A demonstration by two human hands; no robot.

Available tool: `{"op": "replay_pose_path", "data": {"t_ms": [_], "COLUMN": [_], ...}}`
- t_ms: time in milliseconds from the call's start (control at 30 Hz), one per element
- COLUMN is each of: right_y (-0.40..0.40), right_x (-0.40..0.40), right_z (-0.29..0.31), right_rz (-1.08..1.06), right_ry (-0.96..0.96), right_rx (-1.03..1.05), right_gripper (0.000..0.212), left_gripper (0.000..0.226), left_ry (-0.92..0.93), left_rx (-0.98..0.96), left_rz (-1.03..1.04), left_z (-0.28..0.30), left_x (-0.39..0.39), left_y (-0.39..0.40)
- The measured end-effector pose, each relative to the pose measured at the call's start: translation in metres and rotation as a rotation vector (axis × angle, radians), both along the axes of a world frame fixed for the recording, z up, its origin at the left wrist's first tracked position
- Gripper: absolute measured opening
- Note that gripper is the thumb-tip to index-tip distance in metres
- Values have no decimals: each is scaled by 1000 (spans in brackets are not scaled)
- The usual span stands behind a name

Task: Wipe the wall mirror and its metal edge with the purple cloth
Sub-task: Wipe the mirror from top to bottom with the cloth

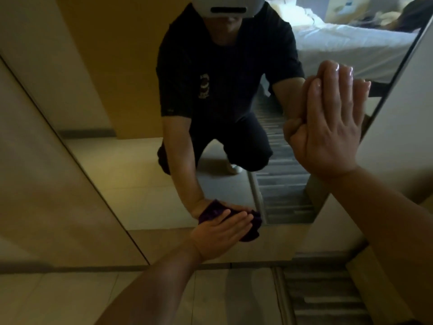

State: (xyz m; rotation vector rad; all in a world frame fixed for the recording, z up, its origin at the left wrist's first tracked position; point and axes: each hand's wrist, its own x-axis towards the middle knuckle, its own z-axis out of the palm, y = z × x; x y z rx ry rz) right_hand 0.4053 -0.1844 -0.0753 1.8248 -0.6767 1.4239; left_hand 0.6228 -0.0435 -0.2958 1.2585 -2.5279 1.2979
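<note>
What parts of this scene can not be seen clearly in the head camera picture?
- Crumpled purple cloth: mostly covered by the left hand; only its edges show.
- Tall wall mirror: its top is cut off by the upper picture edge.
- Thin metal edge on the right side: partly hidden behind the flat right hand.
- Dirt or streaks on the glass: too dim to tell.

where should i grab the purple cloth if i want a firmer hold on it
Take the bunched end of the cloth that sticks out past the fingertips of the left hand, coming from the right. The rest lies pinned flat under that palm at the bottom edge of the mirror, so only that crumpled end offers loose folds to pinch. The right hand is free, flat on the glass.
</note>
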Motion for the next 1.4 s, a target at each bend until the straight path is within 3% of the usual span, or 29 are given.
{"op": "replay_pose_path", "data": {"t_ms": [167,267,333,433,567,667,833,1033,1233,1400], "right_y": [9,22,33,49,52,46,36,26,24,30], "right_x": [-6,-11,-20,-47,-85,-87,-83,-81,-82,-90], "right_z": [2,9,14,3,-35,-43,-52,-57,-58,-51], "right_rz": [-10,19,97,161,-34,-87,-97,-79,-74,-146], "right_ry": [42,101,121,83,123,180,176,165,169,261], "right_rx": [106,196,283,438,622,653,609,543,561,610], "right_gripper": [67,63,56,54,59,63,65,64,64,73], "left_gripper": [52,55,64,51,40,38,39,47,56,58], "left_ry": [66,248,371,485,553,511,326,289,94,99], "left_rx": [158,132,59,-96,-308,-470,-420,-320,-84,105], "left_rz": [9,5,5,-54,-144,-104,-155,-140,-71,-17], "left_z": [24,65,101,166,256,287,211,109,-1,1], "left_x": [-8,-15,-19,-29,-54,-74,-84,-85,-84,-86], "left_y": [13,19,19,12,-22,-55,-61,-59,-46,-34]}}
